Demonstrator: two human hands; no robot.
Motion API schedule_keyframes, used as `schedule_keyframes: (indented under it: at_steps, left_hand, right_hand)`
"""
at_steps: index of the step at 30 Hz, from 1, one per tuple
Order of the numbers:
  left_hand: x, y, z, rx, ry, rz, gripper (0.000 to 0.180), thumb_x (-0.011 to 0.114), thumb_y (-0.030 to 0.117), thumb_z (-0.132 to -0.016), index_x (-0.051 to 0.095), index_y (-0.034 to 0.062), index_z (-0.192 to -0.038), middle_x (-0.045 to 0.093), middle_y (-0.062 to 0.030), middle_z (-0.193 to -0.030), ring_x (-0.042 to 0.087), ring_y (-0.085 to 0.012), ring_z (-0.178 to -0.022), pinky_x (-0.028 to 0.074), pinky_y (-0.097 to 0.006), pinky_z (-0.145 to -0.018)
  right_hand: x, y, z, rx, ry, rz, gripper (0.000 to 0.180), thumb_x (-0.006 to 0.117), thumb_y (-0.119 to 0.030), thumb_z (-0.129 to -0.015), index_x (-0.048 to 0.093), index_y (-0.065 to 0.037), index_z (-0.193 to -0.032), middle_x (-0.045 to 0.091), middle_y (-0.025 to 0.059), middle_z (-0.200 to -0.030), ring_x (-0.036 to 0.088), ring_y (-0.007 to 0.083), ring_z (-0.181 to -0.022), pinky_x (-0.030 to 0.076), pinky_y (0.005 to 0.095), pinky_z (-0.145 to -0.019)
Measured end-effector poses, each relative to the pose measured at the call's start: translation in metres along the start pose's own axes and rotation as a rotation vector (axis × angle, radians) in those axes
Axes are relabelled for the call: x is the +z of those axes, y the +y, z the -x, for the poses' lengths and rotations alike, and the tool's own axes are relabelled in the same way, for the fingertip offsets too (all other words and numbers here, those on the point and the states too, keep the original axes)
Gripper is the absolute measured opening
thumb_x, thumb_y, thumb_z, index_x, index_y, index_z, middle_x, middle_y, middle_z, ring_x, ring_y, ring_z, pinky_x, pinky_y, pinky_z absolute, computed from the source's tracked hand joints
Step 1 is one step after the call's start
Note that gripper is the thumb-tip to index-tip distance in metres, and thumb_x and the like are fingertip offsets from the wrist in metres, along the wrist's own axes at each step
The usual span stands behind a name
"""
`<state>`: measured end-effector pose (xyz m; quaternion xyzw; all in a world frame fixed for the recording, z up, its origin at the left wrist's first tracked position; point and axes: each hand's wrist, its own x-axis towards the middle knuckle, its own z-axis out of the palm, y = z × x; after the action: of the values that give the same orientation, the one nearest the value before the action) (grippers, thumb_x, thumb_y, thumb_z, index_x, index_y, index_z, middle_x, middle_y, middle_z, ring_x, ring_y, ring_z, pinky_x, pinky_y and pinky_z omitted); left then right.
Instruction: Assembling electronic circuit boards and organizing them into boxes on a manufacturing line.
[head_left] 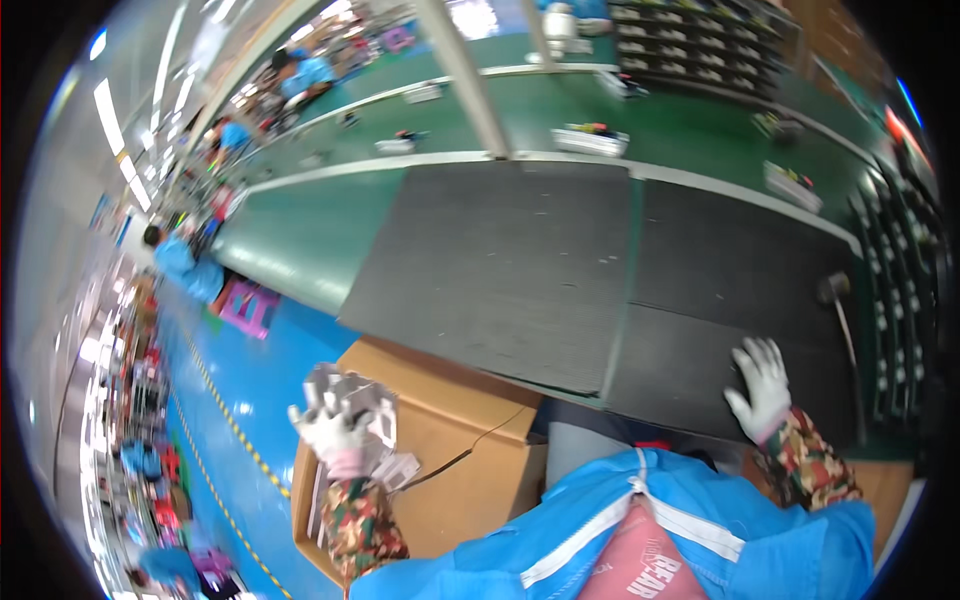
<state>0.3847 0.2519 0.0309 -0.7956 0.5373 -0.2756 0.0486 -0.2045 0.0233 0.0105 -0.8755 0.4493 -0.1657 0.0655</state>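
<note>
My left hand (335,428), in a white glove, is over a cardboard box (470,500) at the lower left. Its fingers look spread, though blurred. Right by it is a pale grey, angular piece (380,415) partly covered by the hand; whether they touch I cannot tell. A smaller whitish block (398,470) and a dark cable (440,468) lie close to the wrist. My right hand (763,388), gloved too, rests with fingers apart on a black mat (690,360) near the bench's front edge.
More black matting (500,260) covers the green bench. A hammer-like tool (840,310) lies at the right, before a dark rack (905,310). Small white-based assemblies (590,140) stand beyond a pale rail. People in blue (185,265) are at the far left, by a purple stool (250,307).
</note>
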Motion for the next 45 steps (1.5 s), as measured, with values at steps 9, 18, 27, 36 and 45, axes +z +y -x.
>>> schedule_keyframes:
  at_steps: [9, 18, 27, 36, 45]
  left_hand:
    - [-0.138, 0.183, -0.224, 0.631, 0.276, 0.311, 0.027, 0.079, 0.036, -0.061, 0.077, 0.0217, -0.084, 0.066, -0.004, -0.104, 0.053, -0.0321, -0.112, 0.02, -0.055, -0.115]
    - [-0.099, 0.388, -0.341, 1.111, -0.097, -0.018, 0.042, 0.069, 0.053, -0.069, 0.078, 0.0163, -0.086, 0.067, -0.0067, -0.105, 0.046, -0.0302, -0.125, 0.009, -0.051, -0.12]
    - [-0.087, 0.317, -0.315, 1.02, 0.264, 0.452, 0.073, 0.075, 0.058, -0.067, 0.059, 0.0191, -0.126, 0.048, -0.0142, -0.139, 0.031, -0.0475, -0.134, 0.017, -0.059, -0.115]
    - [-0.02, -0.011, -0.111, -0.005, 0.037, 0.329, 0.038, 0.07, 0.041, -0.079, 0.066, 0.0115, -0.104, 0.067, -0.0093, -0.101, 0.061, -0.0304, -0.1, 0.029, -0.051, -0.111]
    - [0.084, -0.02, 0.122, -0.152, -1.055, -0.131, 0.078, 0.076, 0.062, -0.062, 0.058, 0.028, -0.13, 0.032, -0.0164, -0.152, 0.018, -0.0405, -0.144, 0.0, -0.054, -0.118]
  right_hand:
    - [0.001, 0.019, 0.013, -0.05, 0.066, -0.022, 0.055, 0.069, -0.032, -0.077, 0.055, -0.003, -0.121, 0.049, 0.0218, -0.13, 0.043, 0.0429, -0.125, 0.028, 0.0551, -0.112]
    - [0.006, 0.03, 0.022, -0.06, 0.122, -0.088, 0.052, 0.071, -0.029, -0.073, 0.059, -0.006, -0.118, 0.053, 0.0172, -0.128, 0.046, 0.0366, -0.125, 0.03, 0.0534, -0.112]
    - [0.007, 0.027, 0.01, -0.074, 0.057, -0.094, 0.048, 0.067, -0.029, -0.077, 0.058, -0.006, -0.119, 0.052, 0.0196, -0.129, 0.045, 0.0406, -0.124, 0.029, 0.0543, -0.112]
    - [0.013, 0.032, 0.015, -0.086, -0.012, 0.063, 0.045, 0.053, -0.027, -0.092, 0.053, -0.001, -0.128, 0.047, 0.0227, -0.138, 0.038, 0.0465, -0.13, 0.028, 0.0534, -0.112]
    - [0.018, 0.037, 0.019, -0.096, -0.039, 0.111, 0.044, 0.052, -0.023, -0.094, 0.051, 0.0, -0.132, 0.046, 0.021, -0.14, 0.037, 0.0462, -0.132, 0.029, 0.0528, -0.111]
